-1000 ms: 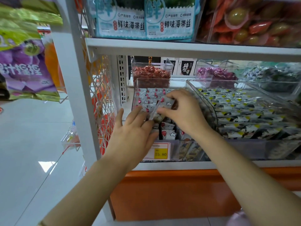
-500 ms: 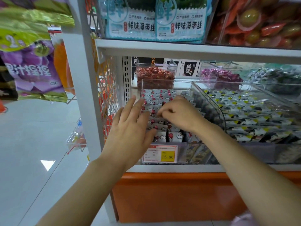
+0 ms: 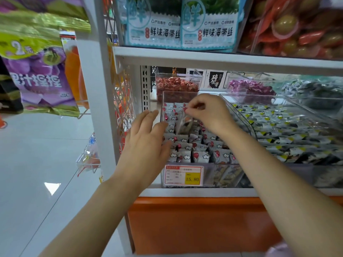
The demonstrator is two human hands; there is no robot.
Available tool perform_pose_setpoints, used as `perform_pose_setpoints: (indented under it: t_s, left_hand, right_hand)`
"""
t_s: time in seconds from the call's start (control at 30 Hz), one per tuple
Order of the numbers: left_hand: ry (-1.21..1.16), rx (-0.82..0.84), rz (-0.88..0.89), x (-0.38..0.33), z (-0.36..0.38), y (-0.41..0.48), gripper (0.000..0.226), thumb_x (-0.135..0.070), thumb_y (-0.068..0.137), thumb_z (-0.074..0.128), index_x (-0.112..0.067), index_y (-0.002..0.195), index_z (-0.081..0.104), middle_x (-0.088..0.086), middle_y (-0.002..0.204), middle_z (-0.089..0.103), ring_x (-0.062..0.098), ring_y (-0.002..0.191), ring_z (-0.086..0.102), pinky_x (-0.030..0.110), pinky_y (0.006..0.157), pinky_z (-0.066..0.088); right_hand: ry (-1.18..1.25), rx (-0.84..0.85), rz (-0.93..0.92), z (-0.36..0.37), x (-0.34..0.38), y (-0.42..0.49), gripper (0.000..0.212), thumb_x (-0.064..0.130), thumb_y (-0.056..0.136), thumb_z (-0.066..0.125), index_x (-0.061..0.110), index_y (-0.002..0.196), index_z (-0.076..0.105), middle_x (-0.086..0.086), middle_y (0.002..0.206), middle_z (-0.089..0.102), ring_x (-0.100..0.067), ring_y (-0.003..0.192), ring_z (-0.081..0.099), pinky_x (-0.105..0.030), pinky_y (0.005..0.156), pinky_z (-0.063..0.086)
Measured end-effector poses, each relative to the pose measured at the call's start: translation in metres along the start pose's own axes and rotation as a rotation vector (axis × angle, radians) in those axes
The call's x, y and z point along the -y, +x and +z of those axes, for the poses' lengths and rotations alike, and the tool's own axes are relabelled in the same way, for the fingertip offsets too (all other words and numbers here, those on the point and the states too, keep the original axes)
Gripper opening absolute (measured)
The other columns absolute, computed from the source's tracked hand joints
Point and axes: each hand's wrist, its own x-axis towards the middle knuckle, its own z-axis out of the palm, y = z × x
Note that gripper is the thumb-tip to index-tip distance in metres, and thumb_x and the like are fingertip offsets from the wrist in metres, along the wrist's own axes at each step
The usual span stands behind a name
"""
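**One packet lifted over the snack bin**

A small wrapped packet point(image 3: 182, 123), pale foil with a dark and red patch, hangs tilted just above the middle rows of a clear plastic bin point(image 3: 209, 175). The right hand point(image 3: 209, 114) pinches it by its top edge between curled fingertips and thumb, wrist raised over the bin.

The left hand point(image 3: 146, 143) holds nothing. Its fingers are straight and slightly spread, reaching along the bin's left wall, with the thumb over the nearest packets. Whether the palm touches the wall cannot be told.

The bin is filled with upright white packets point(image 3: 200, 156) printed with red dots and small clouds, standing in close rows. A red-and-yellow price tag point(image 3: 183, 175) reading 15.80 sits on the bin's front wall.

Just to the right, touching side by side, a second clear bin point(image 3: 241, 115) holds grey packets with yellow corners point(image 3: 278, 127). Behind both stand smaller clear boxes, one of red-wrapped sweets point(image 3: 176, 86) and one of purple-wrapped sweets point(image 3: 248, 88).

All of this rests on a white metal shelf point(image 3: 194, 191) with an orange base panel point(image 3: 194, 225) below. The shelf above carries pale blue seaweed bags point(image 3: 209, 25). To the left, beyond the upright post, a purple and green snack bag point(image 3: 37, 78) hangs over a glossy tiled floor point(image 3: 37, 164).
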Motion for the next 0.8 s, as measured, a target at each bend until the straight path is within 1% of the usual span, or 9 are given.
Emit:
perform_pose_setpoints:
  t_s: [0.07,0.17,0.23,0.33,0.43,0.5,0.57,0.73,0.8]
  left_hand:
    - [-0.021,-0.05,0.006,-0.002,0.0,0.002,0.04,-0.025,0.093,0.05,-0.013,0.131,0.051,0.005,0.146,0.035,0.016,0.136,0.015,0.035,0.112,0.016]
    - [-0.078,-0.112,0.0,-0.01,-0.001,0.001,0.038,-0.024,0.093,0.05,-0.01,0.128,0.053,0.002,0.128,0.046,0.012,0.116,0.028,0.012,0.096,0.018]
    - [-0.213,-0.087,-0.056,-0.017,-0.001,0.001,0.041,-0.029,0.094,0.047,-0.012,0.131,0.05,-0.004,0.117,0.042,0.004,0.101,0.036,0.003,0.089,0.021]
    - [-0.478,0.025,-0.167,-0.024,-0.001,0.002,0.036,-0.033,0.096,0.042,-0.018,0.127,0.052,-0.001,0.112,0.049,-0.001,0.084,0.052,0.005,0.073,0.039]
    - [-0.78,0.084,-0.273,-0.031,-0.004,0.002,0.019,-0.024,0.097,0.042,-0.023,0.1,0.061,0.005,0.081,0.063,0.001,0.061,0.059,0.016,0.054,0.049]
    - [-0.935,0.07,-0.374,-0.032,-0.007,0.002,0.018,-0.02,0.097,0.045,-0.012,0.098,0.061,0.002,0.075,0.062,0.007,0.063,0.064,0.019,0.053,0.052]
    - [-1.019,0.026,-0.44,-0.03,-0.008,0.002,0.017,-0.018,0.095,0.049,-0.006,0.097,0.059,0.002,0.075,0.063,0.008,0.064,0.066,0.019,0.054,0.052]
    - [-1.273,0.03,-0.574,-0.023,-0.01,0.003,0.017,-0.019,0.094,0.05,-0.004,0.09,0.057,-0.001,0.057,0.063,0.009,0.052,0.058,0.018,0.049,0.05]
    - [-1.416,0.059,-0.633,-0.022,-0.01,0.004,0.015,-0.018,0.092,0.052,-0.006,0.084,0.057,0.0,0.054,0.059,0.007,0.048,0.054,0.015,0.047,0.048]
  right_hand:
    - [0.127,-0.158,0.004,-0.015,0.003,-0.013,0.01,0.012,0.086,0.063,0.019,0.079,0.06,0.011,0.077,0.058,-0.001,0.07,0.054,-0.006,0.065,0.042]
    - [0.317,-0.32,0.09,-0.03,0.007,-0.035,0.01,0.011,0.088,0.062,0.018,0.08,0.061,0.002,0.08,0.064,-0.012,0.068,0.061,-0.023,0.066,0.054]
    - [0.494,-0.346,0.169,-0.037,0.009,-0.049,0.011,0.008,0.088,0.06,0.015,0.08,0.062,0.0,0.078,0.066,-0.011,0.065,0.063,-0.024,0.06,0.055]
    - [0.82,-0.293,0.267,-0.043,0.012,-0.067,0.014,0.004,0.09,0.056,0.008,0.078,0.063,-0.001,0.073,0.068,-0.011,0.065,0.065,-0.019,0.057,0.053]
    - [1.051,-0.258,0.375,-0.044,0.013,-0.077,0.013,0.006,0.086,0.058,0.006,0.075,0.065,-0.002,0.07,0.069,-0.01,0.063,0.066,-0.019,0.055,0.052]
    - [1.155,-0.219,0.44,-0.046,0.011,-0.08,0.006,0.01,0.076,0.063,0.005,0.076,0.067,-0.005,0.072,0.07,-0.011,0.062,0.066,-0.019,0.054,0.053]
    - [1.237,-0.149,0.49,-0.047,0.009,-0.083,0.015,0.01,0.068,0.064,0.003,0.081,0.068,-0.006,0.073,0.071,-0.011,0.062,0.067,-0.018,0.055,0.054]
    - [1.251,-0.056,0.567,-0.044,0.009,-0.088,0.027,0.005,0.065,0.062,0.002,0.092,0.064,-0.005,0.065,0.069,-0.011,0.058,0.066,-0.02,0.052,0.054]
    - [1.283,-0.07,0.605,-0.042,0.009,-0.088,0.022,0.004,0.064,0.062,0.003,0.086,0.065,-0.005,0.062,0.067,-0.012,0.055,0.066,-0.02,0.05,0.054]
